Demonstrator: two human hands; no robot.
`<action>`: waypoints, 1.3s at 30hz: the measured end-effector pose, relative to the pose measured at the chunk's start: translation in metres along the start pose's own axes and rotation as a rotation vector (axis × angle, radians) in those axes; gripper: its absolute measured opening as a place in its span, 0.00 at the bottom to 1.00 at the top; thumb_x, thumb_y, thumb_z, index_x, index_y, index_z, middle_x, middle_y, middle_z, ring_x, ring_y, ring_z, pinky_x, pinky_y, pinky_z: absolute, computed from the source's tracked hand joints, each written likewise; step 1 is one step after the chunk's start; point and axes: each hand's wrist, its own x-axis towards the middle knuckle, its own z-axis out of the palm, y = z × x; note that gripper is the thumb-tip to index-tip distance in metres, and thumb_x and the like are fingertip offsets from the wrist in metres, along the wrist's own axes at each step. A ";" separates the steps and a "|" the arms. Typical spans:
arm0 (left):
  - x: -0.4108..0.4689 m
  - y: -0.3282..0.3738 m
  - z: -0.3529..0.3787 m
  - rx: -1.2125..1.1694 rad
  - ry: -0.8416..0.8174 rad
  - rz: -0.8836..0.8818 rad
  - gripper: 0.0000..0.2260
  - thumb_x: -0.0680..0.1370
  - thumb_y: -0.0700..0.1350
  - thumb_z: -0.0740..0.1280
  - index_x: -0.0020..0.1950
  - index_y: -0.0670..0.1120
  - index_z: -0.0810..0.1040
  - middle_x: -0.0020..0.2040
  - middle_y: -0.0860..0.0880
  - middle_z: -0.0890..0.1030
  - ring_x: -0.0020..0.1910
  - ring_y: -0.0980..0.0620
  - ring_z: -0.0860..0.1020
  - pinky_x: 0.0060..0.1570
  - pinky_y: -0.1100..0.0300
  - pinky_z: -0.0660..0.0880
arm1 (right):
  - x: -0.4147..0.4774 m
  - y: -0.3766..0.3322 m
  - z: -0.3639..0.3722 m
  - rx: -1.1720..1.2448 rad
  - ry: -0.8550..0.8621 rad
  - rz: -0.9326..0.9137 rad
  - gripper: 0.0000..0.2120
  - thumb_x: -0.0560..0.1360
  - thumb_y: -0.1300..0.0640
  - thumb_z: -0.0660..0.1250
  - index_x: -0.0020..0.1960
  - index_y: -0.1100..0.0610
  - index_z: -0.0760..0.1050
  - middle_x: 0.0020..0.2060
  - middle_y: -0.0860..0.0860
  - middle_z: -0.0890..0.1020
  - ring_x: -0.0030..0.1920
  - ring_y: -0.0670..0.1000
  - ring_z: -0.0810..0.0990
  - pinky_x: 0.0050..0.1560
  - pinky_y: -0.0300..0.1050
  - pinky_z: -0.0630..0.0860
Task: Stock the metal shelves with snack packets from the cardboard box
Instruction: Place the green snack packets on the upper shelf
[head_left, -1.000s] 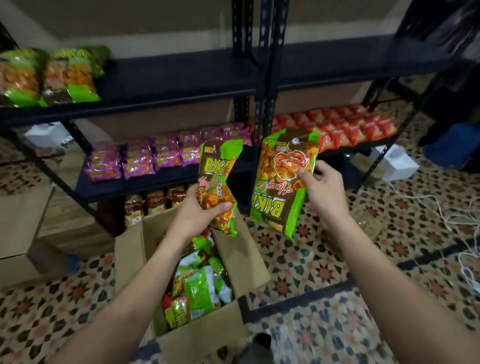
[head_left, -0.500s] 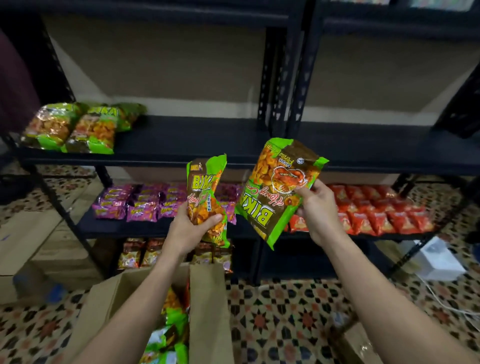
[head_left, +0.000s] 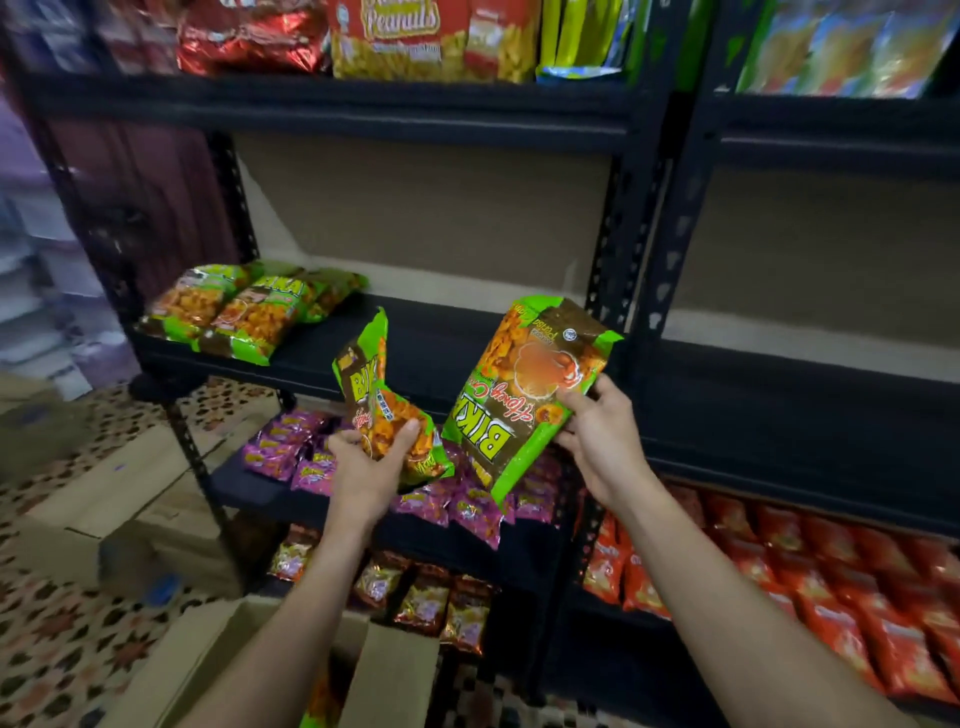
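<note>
two green snack packets are held up in front of the middle shelf (head_left: 467, 332). the right packet (head_left: 535, 389) is upside down, long axis tilted, top edge low and left. the left packet (head_left: 387, 400) stands nearly upright, twisted edge-on. the left hand (head_left: 371, 462) has its fingers clamped around its packet; the right hand (head_left: 597, 436) pinches the other's side. a few matching packets (head_left: 244, 312) already lie at the shelf's left end; most of it is bare. the cardboard box (head_left: 218, 670) sits below, its contents mostly hidden, so stocking looks early.

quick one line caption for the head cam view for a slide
Left hand and right hand each hold a green snack packet before a half-stocked black shelf.
</note>
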 end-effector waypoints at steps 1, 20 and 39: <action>0.004 0.002 0.003 0.002 0.010 0.003 0.31 0.73 0.61 0.71 0.64 0.47 0.59 0.53 0.50 0.77 0.52 0.52 0.78 0.53 0.56 0.73 | 0.008 0.000 0.001 0.001 -0.022 0.002 0.09 0.82 0.64 0.60 0.60 0.55 0.74 0.51 0.53 0.86 0.52 0.53 0.85 0.55 0.56 0.81; 0.167 0.037 0.017 0.345 0.286 0.190 0.38 0.68 0.71 0.68 0.70 0.53 0.63 0.59 0.50 0.77 0.59 0.48 0.77 0.62 0.46 0.73 | 0.202 0.050 0.066 0.013 -0.043 0.030 0.07 0.82 0.58 0.62 0.52 0.50 0.78 0.49 0.49 0.86 0.53 0.51 0.84 0.62 0.60 0.77; 0.313 0.028 0.054 1.224 0.114 0.295 0.34 0.79 0.69 0.45 0.68 0.49 0.77 0.78 0.48 0.63 0.75 0.44 0.59 0.71 0.47 0.55 | 0.330 0.116 0.077 0.070 0.465 0.100 0.11 0.75 0.66 0.63 0.55 0.58 0.79 0.48 0.54 0.83 0.44 0.52 0.82 0.46 0.44 0.76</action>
